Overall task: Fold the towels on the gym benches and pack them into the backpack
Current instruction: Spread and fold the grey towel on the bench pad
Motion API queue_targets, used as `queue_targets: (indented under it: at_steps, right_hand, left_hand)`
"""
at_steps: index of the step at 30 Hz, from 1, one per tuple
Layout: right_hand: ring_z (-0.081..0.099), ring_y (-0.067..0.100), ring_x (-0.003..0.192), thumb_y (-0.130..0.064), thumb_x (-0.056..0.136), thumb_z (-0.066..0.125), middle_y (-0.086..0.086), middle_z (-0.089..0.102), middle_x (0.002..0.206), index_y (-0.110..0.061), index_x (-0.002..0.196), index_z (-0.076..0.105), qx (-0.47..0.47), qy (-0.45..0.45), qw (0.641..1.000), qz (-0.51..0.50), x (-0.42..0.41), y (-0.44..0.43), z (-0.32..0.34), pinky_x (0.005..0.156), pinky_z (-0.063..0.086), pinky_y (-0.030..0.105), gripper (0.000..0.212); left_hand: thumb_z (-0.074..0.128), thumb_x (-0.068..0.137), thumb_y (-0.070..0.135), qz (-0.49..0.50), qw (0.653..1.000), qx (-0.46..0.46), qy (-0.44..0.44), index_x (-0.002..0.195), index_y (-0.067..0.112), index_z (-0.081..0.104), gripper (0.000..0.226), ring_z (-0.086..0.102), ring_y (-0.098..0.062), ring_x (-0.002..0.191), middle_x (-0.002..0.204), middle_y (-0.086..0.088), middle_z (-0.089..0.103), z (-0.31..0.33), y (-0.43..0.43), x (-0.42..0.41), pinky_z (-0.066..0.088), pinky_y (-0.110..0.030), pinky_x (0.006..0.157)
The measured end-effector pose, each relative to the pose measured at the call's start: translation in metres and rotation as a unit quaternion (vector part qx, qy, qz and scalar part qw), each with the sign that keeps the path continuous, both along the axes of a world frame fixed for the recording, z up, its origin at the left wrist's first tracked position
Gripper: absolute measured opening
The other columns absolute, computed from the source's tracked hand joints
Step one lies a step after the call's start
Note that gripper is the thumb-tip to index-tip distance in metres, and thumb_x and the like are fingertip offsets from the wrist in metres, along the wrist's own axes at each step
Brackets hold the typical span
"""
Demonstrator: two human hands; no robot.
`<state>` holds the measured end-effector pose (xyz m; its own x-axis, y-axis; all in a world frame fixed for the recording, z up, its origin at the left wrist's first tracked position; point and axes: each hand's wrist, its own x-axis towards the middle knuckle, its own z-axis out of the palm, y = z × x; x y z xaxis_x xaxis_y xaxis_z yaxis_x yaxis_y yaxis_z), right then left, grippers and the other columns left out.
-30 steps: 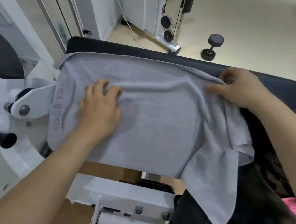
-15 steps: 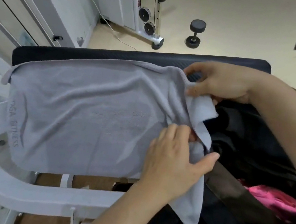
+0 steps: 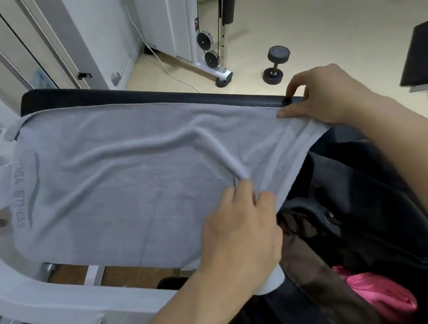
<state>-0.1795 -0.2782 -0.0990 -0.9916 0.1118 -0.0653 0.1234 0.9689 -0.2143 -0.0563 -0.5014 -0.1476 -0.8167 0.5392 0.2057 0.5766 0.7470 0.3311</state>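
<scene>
The grey towel lies spread out flat on the black bench pad. Its long side runs from left to right, and the right end sits a little farther away than the left end. The left end hangs a bit over the end of the pad. Grey letters run along that short end and read sideways. A soft ridge of cloth goes across the middle of the towel. A strip of the black pad shows along the far side of the towel.

The right hand is at the far right corner of the towel. Its thumb and fingers pinch the cloth there, at the far edge of the pad. The left hand is at the near right part of the towel. Its fingers are curled and grip a bunch of the cloth. Between the two hands the right end of the towel is pulled into long folds.

Just beside that end, on the right, is the black backpack. It is open, and a pink cloth lies inside it.

A white frame holds the pad up. On the floor beyond the bench stands a black dumbbell, near a white weight machine.
</scene>
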Motion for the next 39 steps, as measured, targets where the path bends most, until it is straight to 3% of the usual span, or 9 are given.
queue_targets:
  at_steps: [4, 8, 14, 20, 24, 27, 32, 37, 39]
  right_hand:
    - [0.052, 0.016, 0.084, -0.049, 0.076, 0.076, -0.002, 0.059, 0.087, -0.019, 0.096, 0.072, -0.12, -0.032, 0.991, -0.058, -0.009, 0.006, 0.008, 0.07, 0.038, 0.028, 0.036]
    - [0.055, 0.012, 0.067, -0.017, 0.081, 0.073, -0.005, 0.066, 0.076, -0.02, 0.118, 0.065, -0.405, -0.213, 0.887, -0.062, -0.008, 0.027, 0.016, 0.061, 0.045, 0.024, 0.037]
    - [0.046, 0.011, 0.05, -0.003, 0.09, 0.064, 0.001, 0.056, 0.075, -0.018, 0.114, 0.062, -0.379, -0.177, 0.906, -0.059, -0.006, 0.022, 0.012, 0.044, 0.038, 0.022, 0.029]
    - [0.044, 0.008, 0.05, -0.022, 0.095, 0.06, -0.002, 0.055, 0.06, -0.015, 0.081, 0.071, -0.534, -0.112, 0.836, -0.058, -0.014, -0.015, 0.015, 0.041, 0.034, 0.017, 0.019]
    - [0.072, 0.011, 0.075, -0.014, 0.096, 0.052, 0.006, 0.074, 0.086, -0.004, 0.11, 0.068, -0.584, -0.194, 0.788, 0.027, -0.02, -0.055, 0.033, 0.059, 0.056, 0.016, 0.023]
    - [0.071, 0.017, 0.097, -0.003, 0.089, 0.059, 0.012, 0.073, 0.107, -0.002, 0.118, 0.064, -0.508, -0.228, 0.825, 0.095, -0.029, -0.09, 0.043, 0.082, 0.057, 0.026, 0.03]
    - [0.063, 0.008, 0.061, -0.024, 0.087, 0.071, -0.001, 0.07, 0.068, -0.012, 0.084, 0.073, -0.256, -0.053, 0.958, 0.12, -0.05, -0.188, 0.032, 0.061, 0.049, 0.021, 0.013]
    - [0.058, 0.025, 0.085, -0.03, 0.089, 0.063, 0.003, 0.065, 0.086, -0.019, 0.084, 0.065, -0.064, 0.037, 0.987, 0.14, -0.079, -0.278, 0.001, 0.071, 0.045, 0.031, 0.013]
    - [0.056, 0.031, 0.086, -0.025, 0.09, 0.058, 0.009, 0.064, 0.092, -0.018, 0.086, 0.06, -0.029, 0.064, 0.988, 0.137, -0.088, -0.307, -0.012, 0.069, 0.043, 0.033, 0.008]
  left_hand:
    - [0.055, 0.084, 0.023, 0.033, 0.98, 0.162, -0.113, 0.057, 0.019, 0.032, 0.036, 0.035, -0.013, 0.05, 0.055, 0.007, 0.036, 0.022, 0.003, -0.01, 0.028, -0.031, 0.046]
    - [0.055, 0.084, 0.015, 0.069, 0.89, 0.32, -0.316, 0.062, 0.012, 0.042, 0.025, 0.033, -0.008, 0.048, 0.049, 0.008, 0.036, 0.035, 0.016, -0.012, 0.029, -0.024, 0.047]
    - [0.045, 0.091, 0.022, 0.084, 0.85, 0.313, -0.415, 0.093, 0.024, 0.047, 0.004, 0.047, -0.009, 0.058, 0.064, 0.01, 0.048, 0.031, 0.03, -0.011, 0.043, -0.031, 0.058]
    - [0.051, 0.088, 0.011, 0.154, 0.787, 0.402, -0.442, 0.097, 0.023, 0.055, 0.016, 0.051, -0.005, 0.056, 0.07, 0.006, 0.059, 0.021, -0.001, -0.009, 0.043, -0.019, 0.049]
    - [0.05, 0.084, -0.007, 0.164, 0.767, 0.41, -0.465, 0.104, 0.023, 0.06, 0.037, 0.068, -0.013, 0.075, 0.085, 0.007, 0.071, 0.009, -0.051, -0.013, 0.055, -0.025, 0.06]
    - [0.045, 0.083, -0.011, 0.221, 0.756, 0.439, -0.433, 0.098, 0.021, 0.061, 0.039, 0.068, -0.012, 0.077, 0.087, 0.005, 0.072, 0.003, -0.097, -0.018, 0.054, -0.025, 0.061]
    - [0.062, 0.082, 0.01, 0.291, 0.715, 0.487, -0.408, 0.105, 0.019, 0.056, 0.025, 0.069, -0.021, 0.08, 0.089, -0.002, 0.073, -0.011, -0.175, -0.025, 0.053, -0.035, 0.068]
    - [0.064, 0.079, 0.019, 0.342, 0.837, 0.301, -0.303, 0.104, 0.031, 0.054, 0.03, 0.066, -0.015, 0.087, 0.096, 0.007, 0.069, -0.041, -0.244, -0.043, 0.055, -0.039, 0.079]
    - [0.061, 0.081, 0.016, 0.345, 0.847, 0.263, -0.309, 0.106, 0.029, 0.059, 0.028, 0.064, -0.012, 0.09, 0.098, 0.011, 0.067, -0.056, -0.264, -0.05, 0.054, -0.037, 0.081]
